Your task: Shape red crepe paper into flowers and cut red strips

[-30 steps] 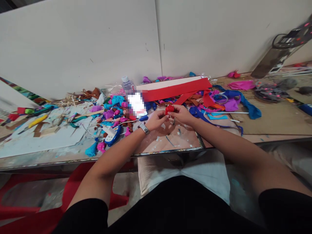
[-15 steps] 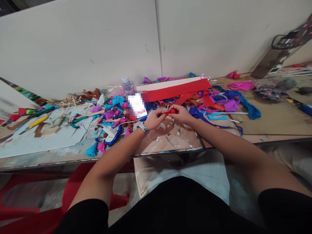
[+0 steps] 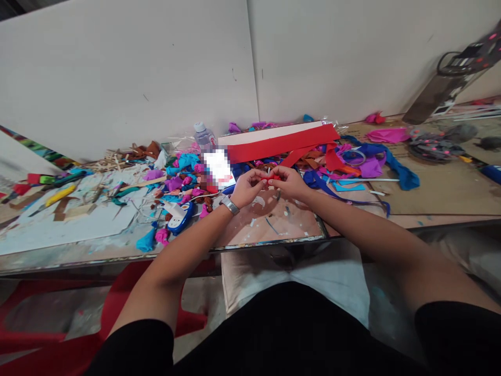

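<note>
Between the fingertips of both hands is a small piece of red crepe paper (image 3: 270, 178), mostly covered by the fingers. My left hand (image 3: 250, 188), with a metal watch (image 3: 230, 205) on its wrist, pinches it from the left. From the right, my right hand (image 3: 288, 183) pinches the other end. Both hands are held just above the table's near part. Behind them lies a wide strip of red crepe paper (image 3: 282, 143) on a paler pink one, with narrower red strips at its right end.
Left of my hands are a phone with a bright screen (image 3: 219, 169), a clear bottle (image 3: 203, 137), a blue-and-white power socket (image 3: 181, 218) and many crumpled paper pieces. Further left lies a yellow cutter (image 3: 60, 195). A tape roll (image 3: 353, 158) and blue paper strips are on the right.
My hands have come closer together, and less of the small red paper shows between them. The things on the table stay where they were.
</note>
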{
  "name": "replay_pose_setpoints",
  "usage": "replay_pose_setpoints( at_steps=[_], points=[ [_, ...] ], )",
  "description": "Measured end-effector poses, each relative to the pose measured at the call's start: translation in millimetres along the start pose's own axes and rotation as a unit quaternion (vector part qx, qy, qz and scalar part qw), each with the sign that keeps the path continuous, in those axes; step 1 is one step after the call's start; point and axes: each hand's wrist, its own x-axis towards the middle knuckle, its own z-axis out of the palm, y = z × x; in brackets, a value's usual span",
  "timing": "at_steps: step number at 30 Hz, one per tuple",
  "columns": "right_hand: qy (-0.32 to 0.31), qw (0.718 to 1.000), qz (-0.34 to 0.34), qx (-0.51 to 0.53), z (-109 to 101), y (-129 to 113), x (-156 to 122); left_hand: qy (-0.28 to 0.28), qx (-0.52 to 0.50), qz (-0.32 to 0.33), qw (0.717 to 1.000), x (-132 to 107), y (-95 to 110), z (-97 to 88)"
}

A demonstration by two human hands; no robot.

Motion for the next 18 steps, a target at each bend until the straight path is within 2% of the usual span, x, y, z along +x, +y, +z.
replay_pose_setpoints(
  at_steps=[8,13,18],
  points=[
    [0.000,1.000,0.017,0.024,1.8,1.9,0.3,-0.021,-0.019,0.002,1.000,-0.4,1.9,-0.4],
    [0.007,1.000,-0.007,0.004,-0.1,3.5,1.6,-0.016,-0.053,-0.022,0.998,0.6,4.0,-1.7],
    [-0.034,0.997,-0.061,-0.039,-3.1,-1.1,-3.1,0.013,-0.092,-0.060,0.994,2.0,1.4,-3.0]
  ],
)
